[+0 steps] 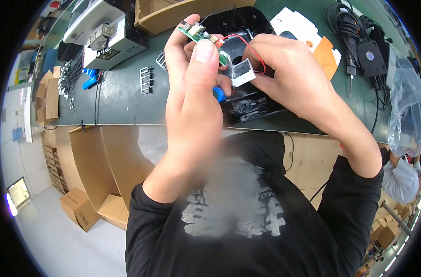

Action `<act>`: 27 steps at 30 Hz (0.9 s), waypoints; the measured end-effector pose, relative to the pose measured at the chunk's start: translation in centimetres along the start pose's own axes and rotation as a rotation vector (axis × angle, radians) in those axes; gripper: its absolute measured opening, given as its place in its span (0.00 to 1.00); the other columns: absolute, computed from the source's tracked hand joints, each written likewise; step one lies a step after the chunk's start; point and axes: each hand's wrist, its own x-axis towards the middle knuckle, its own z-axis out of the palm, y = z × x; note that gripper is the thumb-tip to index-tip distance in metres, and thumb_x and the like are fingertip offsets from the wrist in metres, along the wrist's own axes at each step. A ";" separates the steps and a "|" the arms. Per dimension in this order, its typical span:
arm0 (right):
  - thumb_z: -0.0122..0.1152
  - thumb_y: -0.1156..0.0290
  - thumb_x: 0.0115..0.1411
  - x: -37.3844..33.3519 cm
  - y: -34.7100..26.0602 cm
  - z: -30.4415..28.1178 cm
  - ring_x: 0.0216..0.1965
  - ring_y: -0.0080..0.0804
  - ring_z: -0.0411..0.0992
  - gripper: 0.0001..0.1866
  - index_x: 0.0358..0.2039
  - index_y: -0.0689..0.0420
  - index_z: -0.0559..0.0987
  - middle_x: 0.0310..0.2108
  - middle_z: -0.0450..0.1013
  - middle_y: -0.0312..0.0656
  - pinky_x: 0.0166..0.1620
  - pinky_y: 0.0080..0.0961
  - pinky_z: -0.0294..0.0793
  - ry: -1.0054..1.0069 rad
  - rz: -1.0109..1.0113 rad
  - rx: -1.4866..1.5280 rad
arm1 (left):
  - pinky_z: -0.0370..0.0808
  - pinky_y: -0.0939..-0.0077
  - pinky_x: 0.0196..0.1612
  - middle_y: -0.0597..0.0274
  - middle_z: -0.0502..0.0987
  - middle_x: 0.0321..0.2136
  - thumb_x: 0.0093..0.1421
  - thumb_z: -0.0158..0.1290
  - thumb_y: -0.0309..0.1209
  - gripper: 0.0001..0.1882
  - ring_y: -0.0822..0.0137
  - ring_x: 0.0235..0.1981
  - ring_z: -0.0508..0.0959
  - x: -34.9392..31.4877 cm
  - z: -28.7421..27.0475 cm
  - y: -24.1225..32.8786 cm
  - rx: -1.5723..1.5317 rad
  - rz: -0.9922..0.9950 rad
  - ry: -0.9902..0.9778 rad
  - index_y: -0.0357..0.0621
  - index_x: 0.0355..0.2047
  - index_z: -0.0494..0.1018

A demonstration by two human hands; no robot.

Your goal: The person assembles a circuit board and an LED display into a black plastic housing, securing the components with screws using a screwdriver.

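Observation:
My left hand is closed, with the thumb pressing on a small green circuit board held up against its fingers. A red wire loops from the board's red connector toward my right hand. The right hand's fingers are closed at the edge of a small white box-shaped plastic piece; its fingertips are partly hidden. A blue round part shows by the lower fingers of my left hand. Behind and below both hands lies a black plastic housing on the green table.
Metal clips lie left of my hands, near a white-and-black machine. An open cardboard box stands behind. White and orange card, a corded electric screwdriver and a clear plastic bag are at right. Another person's sleeve shows far right.

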 end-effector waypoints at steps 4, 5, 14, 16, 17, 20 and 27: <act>0.65 0.75 0.43 -0.4 0.1 -0.1 0.32 0.49 0.70 0.12 0.28 0.62 0.73 0.28 0.69 0.49 0.35 0.37 0.70 -0.027 0.036 -0.035 | 0.64 0.80 0.37 0.62 0.69 0.41 0.66 0.36 0.43 0.26 0.73 0.35 0.67 -0.1 0.6 -0.1 0.073 0.002 0.024 0.41 0.59 0.53; 0.65 0.80 0.40 -0.6 -0.2 -0.3 0.31 0.41 0.71 0.15 0.32 0.61 0.72 0.30 0.70 0.45 0.34 0.31 0.70 0.059 0.040 -0.016 | 0.65 0.80 0.39 0.62 0.69 0.41 0.67 0.36 0.43 0.26 0.73 0.35 0.67 -0.2 0.6 -0.1 0.108 0.031 0.038 0.40 0.59 0.53; 0.73 0.76 0.37 -3.7 -2.7 -1.2 0.28 0.34 0.70 0.19 0.31 0.62 0.74 0.29 0.70 0.43 0.29 0.24 0.70 0.187 -0.422 -0.117 | 0.65 0.73 0.52 0.59 0.69 0.43 0.66 0.34 0.42 0.26 0.69 0.44 0.70 0.2 -0.4 0.3 0.066 0.024 0.052 0.39 0.60 0.52; 0.66 0.74 0.39 -3.4 -2.8 0.5 0.28 0.32 0.70 0.17 0.33 0.62 0.75 0.30 0.70 0.42 0.29 0.23 0.70 0.185 -0.461 -0.210 | 0.64 0.76 0.48 0.60 0.68 0.42 0.65 0.37 0.42 0.26 0.70 0.41 0.68 0.7 -1.2 0.6 0.017 0.028 0.010 0.38 0.59 0.53; 0.60 0.72 0.41 -3.2 -2.9 1.0 0.28 0.29 0.69 0.17 0.35 0.62 0.76 0.31 0.69 0.41 0.30 0.21 0.69 0.184 -0.493 -0.301 | 0.64 0.79 0.45 0.60 0.67 0.41 0.65 0.40 0.41 0.26 0.72 0.37 0.67 0.9 -1.4 0.6 -0.029 0.026 -0.035 0.38 0.58 0.53; 0.56 0.73 0.43 -2.7 -3.3 1.4 0.29 0.29 0.69 0.19 0.39 0.63 0.76 0.31 0.69 0.40 0.30 0.21 0.69 0.179 -0.451 -0.357 | 0.64 0.79 0.45 0.60 0.68 0.39 0.65 0.40 0.42 0.26 0.71 0.37 0.69 1.4 -1.8 0.7 -0.195 -0.049 -0.048 0.38 0.58 0.54; 0.62 0.68 0.47 -2.5 -2.7 1.7 0.26 0.31 0.68 0.20 0.42 0.61 0.76 0.27 0.66 0.38 0.27 0.24 0.68 0.031 -0.313 -0.243 | 0.65 0.66 0.52 0.55 0.70 0.44 0.65 0.36 0.40 0.24 0.64 0.44 0.69 1.3 -0.6 0.3 -0.244 0.024 -0.005 0.38 0.56 0.55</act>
